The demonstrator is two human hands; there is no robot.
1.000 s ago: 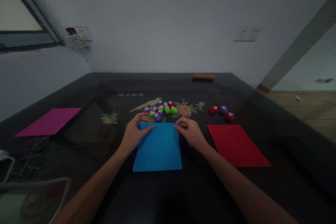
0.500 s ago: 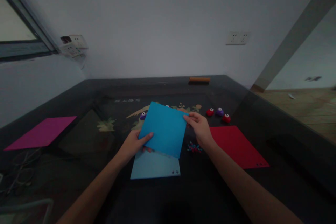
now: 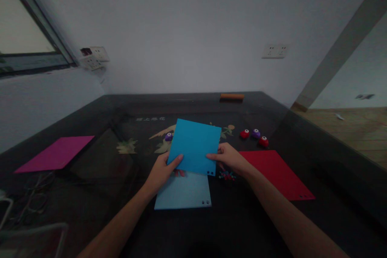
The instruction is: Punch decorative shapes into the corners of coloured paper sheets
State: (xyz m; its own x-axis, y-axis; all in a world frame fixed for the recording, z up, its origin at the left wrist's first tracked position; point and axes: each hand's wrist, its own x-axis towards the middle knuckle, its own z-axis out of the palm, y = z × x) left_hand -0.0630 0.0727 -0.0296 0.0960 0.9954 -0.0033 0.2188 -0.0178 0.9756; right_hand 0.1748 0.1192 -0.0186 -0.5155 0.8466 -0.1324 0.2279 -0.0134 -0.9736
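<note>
I hold a bright blue paper sheet (image 3: pixel 195 145) tilted up above the dark table (image 3: pixel 127 217). My left hand (image 3: pixel 163 169) pinches its lower left edge and my right hand (image 3: pixel 229 159) grips its lower right corner, where small punched holes show. Under it a paler blue sheet (image 3: pixel 183 191) lies flat with punched holes at its near right corner. A cluster of small punches is mostly hidden behind the raised sheet; one purple punch (image 3: pixel 168 136) peeks out at its left.
A red sheet (image 3: pixel 278 173) lies to the right, three small punches (image 3: pixel 254 135) beyond it. Tiny paper bits (image 3: pixel 227 175) lie by my right hand. A magenta sheet (image 3: pixel 56 153) sits at the far left, an orange bar (image 3: pixel 231 96) at the table's back edge.
Both hands lifted the top blue sheet off the paler one and raised it. In the last half second the sheet turned, and my right hand now grips the punched lower right corner.
</note>
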